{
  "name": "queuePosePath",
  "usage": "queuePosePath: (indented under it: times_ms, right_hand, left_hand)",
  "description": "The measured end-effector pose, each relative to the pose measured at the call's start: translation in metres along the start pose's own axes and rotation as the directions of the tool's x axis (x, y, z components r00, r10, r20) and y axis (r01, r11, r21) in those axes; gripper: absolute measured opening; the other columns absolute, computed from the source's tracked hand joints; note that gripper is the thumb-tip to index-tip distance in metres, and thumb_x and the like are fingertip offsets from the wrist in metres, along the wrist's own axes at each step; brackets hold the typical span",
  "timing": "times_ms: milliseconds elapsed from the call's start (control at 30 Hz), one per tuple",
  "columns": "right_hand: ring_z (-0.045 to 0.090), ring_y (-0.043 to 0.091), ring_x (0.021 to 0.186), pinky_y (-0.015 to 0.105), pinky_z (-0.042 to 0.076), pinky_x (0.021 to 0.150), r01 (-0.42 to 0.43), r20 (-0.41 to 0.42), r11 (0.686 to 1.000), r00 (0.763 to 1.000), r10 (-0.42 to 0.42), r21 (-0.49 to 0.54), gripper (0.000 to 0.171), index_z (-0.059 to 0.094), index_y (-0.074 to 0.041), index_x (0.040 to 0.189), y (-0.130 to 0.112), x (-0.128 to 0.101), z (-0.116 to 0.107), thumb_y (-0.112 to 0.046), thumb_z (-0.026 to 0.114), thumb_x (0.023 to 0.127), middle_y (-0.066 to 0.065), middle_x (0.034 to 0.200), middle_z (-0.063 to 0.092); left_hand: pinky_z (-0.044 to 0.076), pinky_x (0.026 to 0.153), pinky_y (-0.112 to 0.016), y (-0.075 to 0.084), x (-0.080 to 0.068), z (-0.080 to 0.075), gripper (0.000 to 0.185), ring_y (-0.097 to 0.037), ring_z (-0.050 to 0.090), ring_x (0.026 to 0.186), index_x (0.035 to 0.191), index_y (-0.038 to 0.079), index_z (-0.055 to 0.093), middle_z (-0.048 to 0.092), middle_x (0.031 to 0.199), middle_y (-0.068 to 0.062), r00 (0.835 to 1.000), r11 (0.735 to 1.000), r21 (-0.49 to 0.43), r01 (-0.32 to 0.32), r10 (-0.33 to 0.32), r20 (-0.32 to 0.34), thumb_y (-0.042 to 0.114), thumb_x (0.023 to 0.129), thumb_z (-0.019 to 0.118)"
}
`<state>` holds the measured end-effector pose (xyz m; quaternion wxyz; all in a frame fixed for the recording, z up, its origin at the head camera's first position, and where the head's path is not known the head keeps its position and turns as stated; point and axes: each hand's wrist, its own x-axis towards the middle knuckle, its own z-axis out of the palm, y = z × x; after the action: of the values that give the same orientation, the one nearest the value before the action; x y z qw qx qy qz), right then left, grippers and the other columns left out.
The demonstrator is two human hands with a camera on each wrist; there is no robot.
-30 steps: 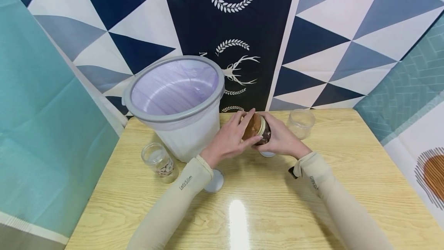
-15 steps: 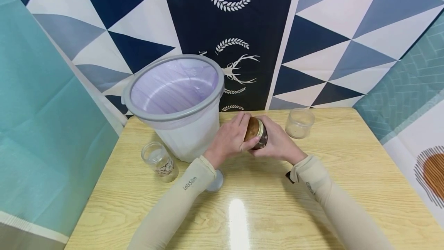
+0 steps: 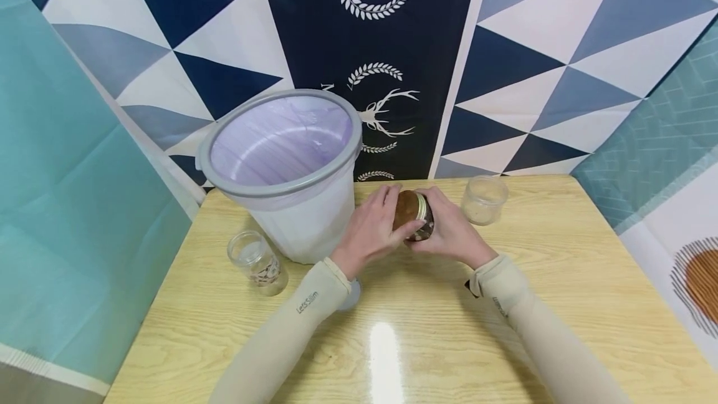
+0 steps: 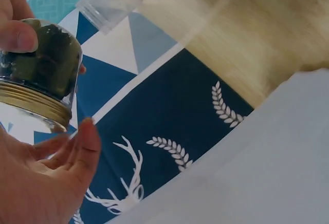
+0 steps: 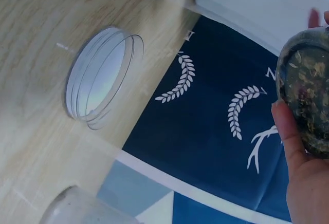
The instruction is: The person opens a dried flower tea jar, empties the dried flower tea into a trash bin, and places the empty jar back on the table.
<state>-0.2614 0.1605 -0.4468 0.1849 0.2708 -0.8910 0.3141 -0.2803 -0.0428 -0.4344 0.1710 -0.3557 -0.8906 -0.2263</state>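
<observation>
In the head view, a glass jar (image 3: 429,224) with a gold-rimmed screw lid (image 3: 407,209) is held tilted sideways above the table, its lid facing left. My left hand (image 3: 370,229) grips the lid, thumb at the front and fingers at the back. The right hand (image 3: 455,230) holds the jar's body. Dark contents show through the jar (image 4: 43,62) in the left wrist view. From the right wrist view, leafy bits are visible through the jar's base (image 5: 308,88). Part of the lid is hidden behind my left fingers.
A white bin (image 3: 303,220) with a purple liner stands behind my left arm. Left of it is a clear patterned jar (image 3: 258,264). Another clear jar (image 3: 485,199) stands at the back right. A pale disc (image 3: 351,295) lies partly under the left sleeve.
Both hands and the jar have shifted slightly down and left. My left fingers, earlier stretched across the lid, have drawn back to its edge. The pale disc beneath the right hand is now hidden.
</observation>
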Motion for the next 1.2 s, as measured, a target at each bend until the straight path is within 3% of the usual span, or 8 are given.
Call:
queuePosePath:
  times_ms: [100,233,333,467,700,933,1000,1200]
  right_hand:
    - [0.062,0.027,0.103,0.048,0.058,0.089,-0.030,0.009,1.000,1.000,0.030,0.010,0.091,0.052,0.000,0.135,0.002,-0.002,-0.004,-0.021,0.094,0.057,0.015,0.117,0.061]
    - [0.063,0.027,0.101,0.047,0.059,0.088,-0.011,0.014,1.000,1.000,0.011,-0.008,0.091,0.051,0.000,0.135,0.003,-0.003,-0.007,-0.023,0.094,0.059,0.015,0.116,0.060]
    - [0.063,0.026,0.100,0.047,0.060,0.086,0.008,0.013,1.000,1.000,-0.008,-0.020,0.090,0.051,0.000,0.134,0.002,-0.002,-0.008,-0.023,0.095,0.059,0.015,0.115,0.061]
    - [0.063,0.025,0.098,0.046,0.059,0.085,0.011,0.016,0.999,1.000,-0.010,-0.034,0.089,0.052,0.000,0.133,0.002,-0.002,-0.007,-0.023,0.095,0.058,0.016,0.114,0.062]
    - [0.063,0.026,0.101,0.047,0.059,0.087,0.007,0.022,0.999,1.000,-0.007,-0.042,0.094,0.052,-0.001,0.136,-0.001,-0.002,-0.005,-0.026,0.096,0.057,0.014,0.116,0.062]
    - [0.063,0.027,0.102,0.047,0.059,0.089,0.005,0.026,0.999,1.000,-0.004,-0.041,0.093,0.052,0.000,0.135,-0.001,-0.001,-0.007,-0.024,0.096,0.057,0.015,0.116,0.061]
    - [0.063,0.027,0.100,0.047,0.059,0.087,0.011,0.025,0.999,1.000,-0.010,-0.039,0.092,0.052,0.001,0.135,-0.002,-0.001,-0.008,-0.022,0.096,0.057,0.015,0.115,0.061]
    - [0.060,0.023,0.098,0.044,0.057,0.085,0.022,0.035,0.998,0.999,-0.020,-0.060,0.090,0.051,0.001,0.136,-0.003,-0.002,-0.009,-0.021,0.093,0.060,0.013,0.114,0.061]
  left_hand:
    - [0.046,0.115,-0.046,-0.004,-0.003,-0.005,0.086,-0.029,0.049,0.142,0.163,0.013,0.030,0.046,0.158,-0.010,0.998,0.996,-0.074,-0.055,0.058,0.036,0.074,0.102,0.021]
    - [0.032,0.126,-0.043,-0.009,-0.005,-0.011,0.069,-0.024,0.037,0.151,0.166,0.026,0.024,0.031,0.170,0.000,0.977,0.975,-0.136,-0.177,0.191,0.098,0.052,0.106,0.045]
    - [0.031,0.126,-0.044,-0.012,-0.006,-0.013,0.068,-0.023,0.036,0.152,0.166,0.030,0.022,0.027,0.172,0.001,0.957,0.964,-0.129,-0.234,0.252,0.142,0.047,0.106,0.049]
    - [0.036,0.123,-0.045,-0.014,-0.006,-0.014,0.070,-0.024,0.037,0.151,0.166,0.030,0.022,0.032,0.169,-0.002,0.958,0.967,-0.121,-0.226,0.243,0.150,0.048,0.105,0.051]
    - [0.044,0.117,-0.042,-0.010,-0.006,-0.014,0.072,-0.022,0.051,0.139,0.160,0.020,0.039,0.051,0.152,-0.006,0.982,0.981,-0.107,-0.164,0.172,0.074,0.052,0.100,0.061]
    - [0.040,0.120,-0.044,-0.008,-0.007,-0.017,0.074,-0.025,0.049,0.143,0.161,0.015,0.037,0.048,0.156,-0.008,0.987,0.988,-0.065,-0.138,0.142,0.077,0.054,0.100,0.057]
    - [0.035,0.124,-0.042,-0.010,-0.006,-0.017,0.072,-0.025,0.043,0.148,0.162,0.017,0.035,0.044,0.161,-0.006,0.978,0.979,-0.073,-0.190,0.196,0.078,0.051,0.102,0.056]
    - [0.021,0.130,-0.037,-0.012,-0.003,-0.019,0.061,-0.023,0.035,0.154,0.161,0.019,0.037,0.037,0.167,-0.002,0.922,0.922,-0.119,-0.368,0.379,0.080,0.039,0.106,0.052]
